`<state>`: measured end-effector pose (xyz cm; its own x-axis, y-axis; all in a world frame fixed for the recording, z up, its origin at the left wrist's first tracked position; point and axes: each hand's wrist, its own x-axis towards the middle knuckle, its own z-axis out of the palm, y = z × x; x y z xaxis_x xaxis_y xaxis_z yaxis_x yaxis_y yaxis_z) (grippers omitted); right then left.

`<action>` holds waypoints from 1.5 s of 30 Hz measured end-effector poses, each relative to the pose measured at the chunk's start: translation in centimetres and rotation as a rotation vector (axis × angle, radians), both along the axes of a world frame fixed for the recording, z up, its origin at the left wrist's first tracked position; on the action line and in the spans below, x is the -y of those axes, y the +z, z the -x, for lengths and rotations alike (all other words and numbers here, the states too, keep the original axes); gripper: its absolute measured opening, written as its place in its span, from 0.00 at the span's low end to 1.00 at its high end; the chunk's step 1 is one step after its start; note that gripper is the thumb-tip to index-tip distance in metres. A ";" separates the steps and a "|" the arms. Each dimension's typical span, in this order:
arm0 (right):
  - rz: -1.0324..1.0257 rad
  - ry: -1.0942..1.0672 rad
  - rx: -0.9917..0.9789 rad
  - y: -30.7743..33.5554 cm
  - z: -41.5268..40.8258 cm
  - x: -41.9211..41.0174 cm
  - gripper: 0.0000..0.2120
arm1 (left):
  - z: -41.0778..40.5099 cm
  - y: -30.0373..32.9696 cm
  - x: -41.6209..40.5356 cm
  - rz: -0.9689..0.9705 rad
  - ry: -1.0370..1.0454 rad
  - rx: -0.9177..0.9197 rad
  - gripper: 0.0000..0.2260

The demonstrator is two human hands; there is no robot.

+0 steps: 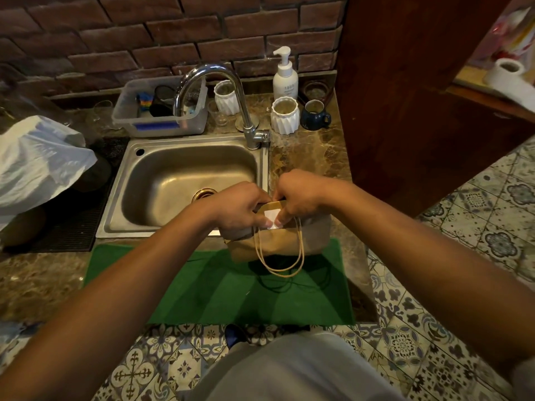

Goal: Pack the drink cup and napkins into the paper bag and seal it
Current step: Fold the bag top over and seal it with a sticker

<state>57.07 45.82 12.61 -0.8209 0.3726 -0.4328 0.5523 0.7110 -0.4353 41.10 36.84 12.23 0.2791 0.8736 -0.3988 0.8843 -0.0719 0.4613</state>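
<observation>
Standing on the green mat [202, 285] at the worktop [307, 160] edge, the bag [289, 241] sits just right of the sink [173, 180], top folded over. Left hand [234, 209] grips the folded top from the left, fingers curled on it. Right hand [298, 195] grips it from the right, thumb pressing a white sticker [272, 217] onto the fold. Handle [280, 256] loops hang down the near face. Cup and napkins not visible. Behind: tap [220, 91], soap pump [285, 76], white ribbed pots [285, 115], blue mug [314, 115], plastic tub [159, 108].
</observation>
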 end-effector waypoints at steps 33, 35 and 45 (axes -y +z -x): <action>-0.082 -0.030 0.054 -2.2 0.1 1.1 0.20 | 0.0 -1.9 -0.3 0.117 0.046 0.071 0.08; -0.108 -0.035 0.061 -2.5 0.1 1.3 0.21 | 0.1 -2.2 -0.4 0.104 0.023 0.040 0.08; -0.032 0.043 0.116 -2.2 -0.6 0.2 0.13 | -0.4 -2.6 -0.6 0.096 0.017 0.014 0.10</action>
<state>57.67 45.66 10.37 -0.7813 0.3533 -0.5146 0.5665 0.7475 -0.3469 41.49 37.47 9.64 0.2712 0.8363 -0.4766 0.8783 -0.0125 0.4779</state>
